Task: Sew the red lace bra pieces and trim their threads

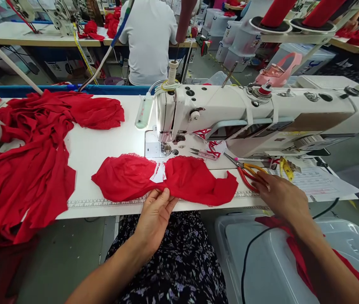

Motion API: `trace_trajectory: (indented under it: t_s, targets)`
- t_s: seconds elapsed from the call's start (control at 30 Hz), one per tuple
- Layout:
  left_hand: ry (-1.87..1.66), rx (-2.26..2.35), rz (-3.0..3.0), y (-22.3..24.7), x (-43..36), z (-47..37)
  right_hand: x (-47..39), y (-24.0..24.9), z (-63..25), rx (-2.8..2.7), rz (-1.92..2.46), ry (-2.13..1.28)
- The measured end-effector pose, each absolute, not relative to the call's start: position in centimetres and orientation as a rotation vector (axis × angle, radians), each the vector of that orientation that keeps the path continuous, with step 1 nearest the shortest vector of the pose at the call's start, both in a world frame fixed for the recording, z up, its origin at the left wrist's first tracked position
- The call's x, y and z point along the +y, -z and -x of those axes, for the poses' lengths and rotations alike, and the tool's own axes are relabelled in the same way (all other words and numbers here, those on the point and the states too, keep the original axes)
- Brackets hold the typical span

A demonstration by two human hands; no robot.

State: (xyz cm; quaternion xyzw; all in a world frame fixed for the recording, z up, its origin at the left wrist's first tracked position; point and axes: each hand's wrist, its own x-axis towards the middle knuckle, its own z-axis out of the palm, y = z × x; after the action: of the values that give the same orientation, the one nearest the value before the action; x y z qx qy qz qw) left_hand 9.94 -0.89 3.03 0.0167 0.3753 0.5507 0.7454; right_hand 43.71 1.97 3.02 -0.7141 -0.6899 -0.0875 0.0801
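Red garment (192,179), pinched in left hand (156,213), right hand (282,198) gripping scissors (238,163), cloth (298,258) atop bin (266,261)

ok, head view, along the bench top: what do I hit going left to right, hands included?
Red fabric pile → left hand → small pointed tool → scissors → right hand → paper sheet. Left out the red piece pinched by the left fingers: it spans behind several of these.
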Motion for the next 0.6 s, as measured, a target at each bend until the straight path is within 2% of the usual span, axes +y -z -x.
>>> trace_trajectory:
  t_s: [0.2, 0.4, 0.5, 0.6]
  targets:
    - [-1.204, 0.833, -0.042, -2.8, -0.7, -10.0, 2.1, -4.1, -44.0, -2.169, 2.27, 0.236]
    - [-1.221, 0.827, 0.047, -3.0, -0.5, -10.0, -0.3, -6.1, -45.0, -1.977, 2.505, 0.034]
    - [-1.205, 0.813, 0.073, -3.1, -0.4, -9.9, -1.8, -6.5, -43.3, -1.957, 2.301, 0.002]
    - [-1.199, 0.81, 0.087, -3.1, -0.4, -10.0, -2.6, -6.2, -38.8, -1.983, 1.886, -0.302]
